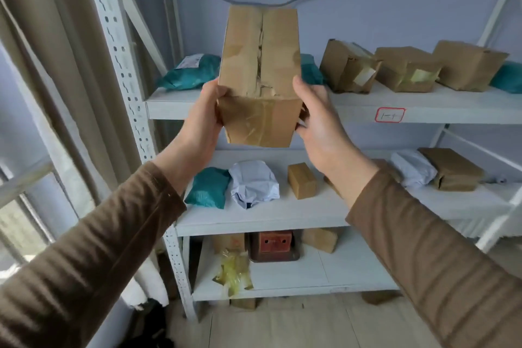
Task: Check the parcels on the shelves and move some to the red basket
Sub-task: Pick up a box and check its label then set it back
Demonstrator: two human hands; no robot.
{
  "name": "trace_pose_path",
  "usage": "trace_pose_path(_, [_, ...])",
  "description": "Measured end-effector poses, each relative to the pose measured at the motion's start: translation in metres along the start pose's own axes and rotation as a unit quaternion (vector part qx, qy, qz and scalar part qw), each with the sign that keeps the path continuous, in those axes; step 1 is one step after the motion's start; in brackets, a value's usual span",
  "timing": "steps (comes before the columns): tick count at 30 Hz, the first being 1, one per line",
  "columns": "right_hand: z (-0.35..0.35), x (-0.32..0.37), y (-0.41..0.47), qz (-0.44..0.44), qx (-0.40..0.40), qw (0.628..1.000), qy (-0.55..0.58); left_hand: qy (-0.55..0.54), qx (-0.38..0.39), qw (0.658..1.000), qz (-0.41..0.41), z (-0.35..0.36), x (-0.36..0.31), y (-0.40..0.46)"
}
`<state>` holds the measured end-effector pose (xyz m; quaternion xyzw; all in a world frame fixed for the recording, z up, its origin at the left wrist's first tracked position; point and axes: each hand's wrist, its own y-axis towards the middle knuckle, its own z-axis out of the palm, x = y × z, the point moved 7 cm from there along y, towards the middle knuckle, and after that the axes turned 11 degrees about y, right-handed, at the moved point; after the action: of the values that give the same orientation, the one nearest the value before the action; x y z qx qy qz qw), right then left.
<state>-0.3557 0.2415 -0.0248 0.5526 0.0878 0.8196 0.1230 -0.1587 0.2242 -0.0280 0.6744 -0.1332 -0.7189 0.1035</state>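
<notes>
Left hand (202, 118) and right hand (319, 121) grip a taped cardboard box (260, 73).

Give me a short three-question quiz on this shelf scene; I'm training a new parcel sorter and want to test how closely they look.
1. True or false: both hands hold the cardboard box.
2. Which parcel lies directly left of the white bag on the middle shelf? A) teal bag B) small brown box C) red basket
3. What colour outlines the label on the top shelf edge?

Key: 1 true: left hand, right hand. 2 A, the teal bag. 3 red.
</notes>
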Motion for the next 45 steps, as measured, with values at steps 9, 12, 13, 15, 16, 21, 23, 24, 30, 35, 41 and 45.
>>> trace_pose_path(9, [-0.089, -0.080, -0.156, 0.077, -0.054, 0.995, 0.038, 0.078, 0.060, 0.995, -0.031, 0.028, 0.077, -0.179])
trace_pose_path(12, [-0.105, -0.099, -0.176, 0.100, -0.029, 0.993, 0.054, 0.090, 0.071, 0.991, -0.064, 0.035, 0.098, -0.199])
trace_pose_path(13, [-0.109, -0.103, -0.179, 0.107, -0.023, 0.992, 0.058, 0.092, 0.064, 0.991, -0.076, 0.035, 0.103, -0.201])
trace_pose_path(15, [-0.116, -0.108, -0.184, 0.120, -0.023, 0.990, 0.066, 0.113, 0.049, 0.989, -0.082, 0.035, 0.109, -0.204])
trace_pose_path(16, [-0.120, -0.109, -0.185, 0.125, -0.027, 0.989, 0.071, 0.126, 0.042, 0.988, -0.079, 0.035, 0.112, -0.205])
trace_pose_path(21, [-0.138, -0.119, -0.193, 0.161, -0.058, 0.975, 0.144, 0.177, 0.022, 0.979, -0.095, 0.035, 0.123, -0.206])
trace_pose_path(23, [-0.146, -0.123, -0.195, 0.179, -0.065, 0.961, 0.202, 0.133, 0.045, 0.981, -0.134, 0.044, 0.126, -0.207])
trace_pose_path(24, [-0.148, -0.126, -0.195, 0.186, -0.066, 0.955, 0.221, 0.110, 0.054, 0.980, -0.154, 0.049, 0.128, -0.207])
trace_pose_path(30, [-0.166, -0.139, -0.186, 0.225, -0.119, 0.939, 0.232, 0.136, 0.050, 0.979, -0.145, 0.069, 0.124, -0.195])
trace_pose_path(35, [-0.167, -0.130, -0.178, 0.204, -0.107, 0.958, 0.172, 0.172, 0.089, 0.968, -0.159, 0.077, 0.127, -0.190])
trace_pose_path(41, [-0.140, -0.088, -0.168, 0.043, -0.083, 0.994, -0.057, 0.037, 0.172, 0.959, -0.224, 0.079, 0.152, -0.188])
trace_pose_path(45, [-0.118, -0.074, -0.165, -0.085, -0.028, 0.959, -0.270, -0.116, 0.146, 0.940, -0.285, 0.083, 0.164, -0.185])
